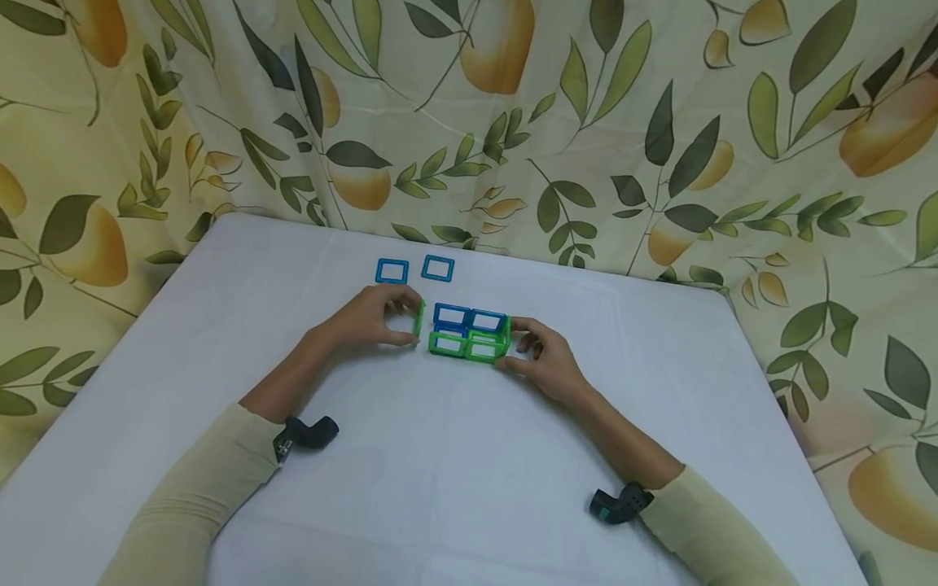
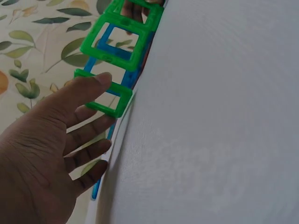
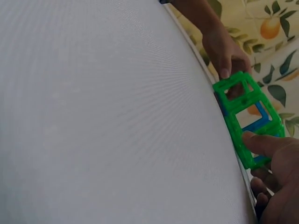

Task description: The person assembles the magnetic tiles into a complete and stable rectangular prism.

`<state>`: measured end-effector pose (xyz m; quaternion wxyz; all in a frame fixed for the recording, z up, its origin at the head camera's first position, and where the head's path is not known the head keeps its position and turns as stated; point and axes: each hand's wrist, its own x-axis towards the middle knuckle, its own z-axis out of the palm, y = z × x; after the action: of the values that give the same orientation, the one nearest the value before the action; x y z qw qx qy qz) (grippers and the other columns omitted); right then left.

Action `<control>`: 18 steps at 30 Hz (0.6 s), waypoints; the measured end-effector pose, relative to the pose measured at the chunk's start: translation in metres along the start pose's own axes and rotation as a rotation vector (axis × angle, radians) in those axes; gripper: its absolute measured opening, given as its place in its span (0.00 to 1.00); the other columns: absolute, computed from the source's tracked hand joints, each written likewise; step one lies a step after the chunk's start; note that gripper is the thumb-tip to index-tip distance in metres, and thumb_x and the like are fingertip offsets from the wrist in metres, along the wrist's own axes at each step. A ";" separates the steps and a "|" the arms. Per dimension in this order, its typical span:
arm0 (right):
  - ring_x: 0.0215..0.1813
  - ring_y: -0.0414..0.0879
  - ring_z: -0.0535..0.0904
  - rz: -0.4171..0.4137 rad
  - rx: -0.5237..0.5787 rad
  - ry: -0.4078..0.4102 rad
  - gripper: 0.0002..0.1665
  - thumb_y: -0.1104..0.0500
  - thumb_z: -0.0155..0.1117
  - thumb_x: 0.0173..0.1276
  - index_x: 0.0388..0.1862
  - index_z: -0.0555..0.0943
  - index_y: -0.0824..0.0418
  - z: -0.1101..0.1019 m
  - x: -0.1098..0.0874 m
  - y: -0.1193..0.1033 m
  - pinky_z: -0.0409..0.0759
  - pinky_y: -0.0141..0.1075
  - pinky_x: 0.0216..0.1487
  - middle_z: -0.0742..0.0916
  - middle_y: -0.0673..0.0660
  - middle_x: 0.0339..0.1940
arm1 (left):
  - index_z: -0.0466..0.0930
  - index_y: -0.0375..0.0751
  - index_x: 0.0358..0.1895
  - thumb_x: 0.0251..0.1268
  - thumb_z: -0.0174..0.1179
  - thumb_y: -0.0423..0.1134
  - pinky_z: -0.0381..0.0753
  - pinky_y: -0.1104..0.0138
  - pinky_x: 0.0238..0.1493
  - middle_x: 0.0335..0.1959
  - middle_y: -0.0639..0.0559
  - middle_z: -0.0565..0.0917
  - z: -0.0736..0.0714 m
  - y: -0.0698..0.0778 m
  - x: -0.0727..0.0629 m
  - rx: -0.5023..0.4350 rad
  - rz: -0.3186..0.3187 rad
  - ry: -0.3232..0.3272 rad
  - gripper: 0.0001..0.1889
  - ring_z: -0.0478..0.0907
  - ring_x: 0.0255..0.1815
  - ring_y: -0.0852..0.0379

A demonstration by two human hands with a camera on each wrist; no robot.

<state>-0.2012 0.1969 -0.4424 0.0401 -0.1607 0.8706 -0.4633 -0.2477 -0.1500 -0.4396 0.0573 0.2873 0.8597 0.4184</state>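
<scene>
My left hand (image 1: pixel 374 316) pinches a green square magnetic tile (image 1: pixel 419 318), held upright on edge between thumb and fingers. A small gap parts that tile from a box-like build of magnetic tiles (image 1: pixel 469 334) to its right. Green tiles (image 2: pixel 128 44) form the build's near side and right end, blue tiles (image 1: pixel 452 314) its far side. At the right end, my right hand (image 1: pixel 545 358) grips the build, thumb on the near green face and fingers behind the end tile. In the right wrist view the thumb lies on the green frame (image 3: pixel 247 161).
Two loose blue square tiles (image 1: pixel 392 271) (image 1: pixel 437 268) lie flat farther back on the white-covered table (image 1: pixel 440 456). A curtain with fruit and leaf print (image 1: pixel 469 163) hangs behind the table's far edge. Each wrist wears a black camera (image 1: pixel 311 434).
</scene>
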 end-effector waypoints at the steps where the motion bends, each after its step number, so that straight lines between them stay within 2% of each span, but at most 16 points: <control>1: 0.45 0.53 0.75 0.000 0.000 0.000 0.39 0.62 0.84 0.59 0.69 0.80 0.60 0.000 0.000 0.000 0.69 0.37 0.42 0.85 0.58 0.55 | 0.83 0.39 0.58 0.53 0.82 0.39 0.77 0.55 0.60 0.50 0.52 0.87 0.001 0.000 0.000 0.001 -0.001 0.000 0.28 0.79 0.54 0.50; 18: 0.44 0.53 0.74 0.003 0.004 0.008 0.39 0.62 0.84 0.59 0.69 0.80 0.59 0.000 0.000 0.001 0.69 0.36 0.41 0.84 0.58 0.54 | 0.83 0.40 0.58 0.53 0.82 0.39 0.77 0.56 0.62 0.51 0.53 0.86 0.007 0.007 0.004 0.029 0.006 -0.013 0.28 0.78 0.55 0.51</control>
<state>-0.2013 0.1973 -0.4436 0.0377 -0.1578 0.8701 -0.4655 -0.2453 -0.1391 -0.4384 0.0572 0.2935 0.8644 0.4042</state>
